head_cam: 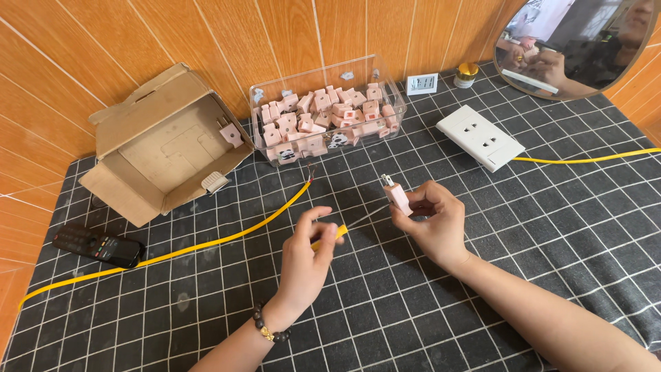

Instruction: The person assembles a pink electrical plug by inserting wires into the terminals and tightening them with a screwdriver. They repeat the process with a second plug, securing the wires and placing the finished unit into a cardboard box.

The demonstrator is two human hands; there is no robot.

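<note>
right hand (432,222) holds pink plug (396,195); left hand (308,258) pinches yellow wire (329,237).

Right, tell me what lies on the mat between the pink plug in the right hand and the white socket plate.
Nothing visible does. The pink plug is held in the right hand, and only bare checked mat shows between it and the white socket plate.

Two bare forearms enter from the lower edge, each ending in an ungloved hand: the left hand (306,258) and the right hand (430,224). No sleeves cover either forearm as far as the frame shows. Below the left hand's fingers, at the wrist, sits a bracelet (267,328) of dark round beads with one gold-coloured bead. The fingers (311,219) carry no rings, and the nails are short and unpainted.
</note>
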